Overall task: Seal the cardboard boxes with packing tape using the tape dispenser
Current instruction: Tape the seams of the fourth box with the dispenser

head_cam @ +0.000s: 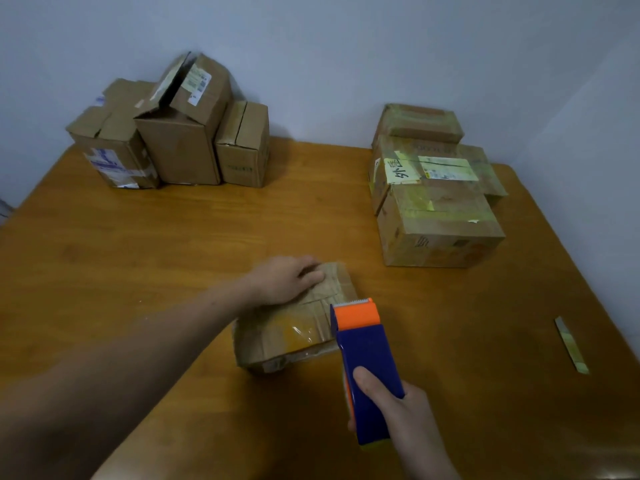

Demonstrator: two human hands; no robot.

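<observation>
Closest to the near edge of the desk [173, 244], the right hand [398, 407] grips the blue body of the tape dispenser [363, 355], thumb laid along its top and the other fingers wrapped beneath it. The dispenser's orange head, with its toothed blade, points toward the far edge and sits at the right side of a small box [294, 330]. Whether the blade touches the cardboard I cannot tell.

That small box lies on the desk just nearer than the middle, its top creased and shiny with clear tape. The left hand [287, 280] rests on the far part of its top, fingers relaxed and laid flat on the cardboard, grasping nothing.

At the far left corner stand three open boxes [180, 147] close together, the middle one tallest, with its flaps raised. Toward the far right corner sits a pile of taped boxes [440, 216] with yellowish tape and pale labels, one small box lying on top of the others. Near the right edge, well apart from the hands, lies a narrow pale strip [571, 344]. A plain wall [311, 64] rises behind the far edge.
</observation>
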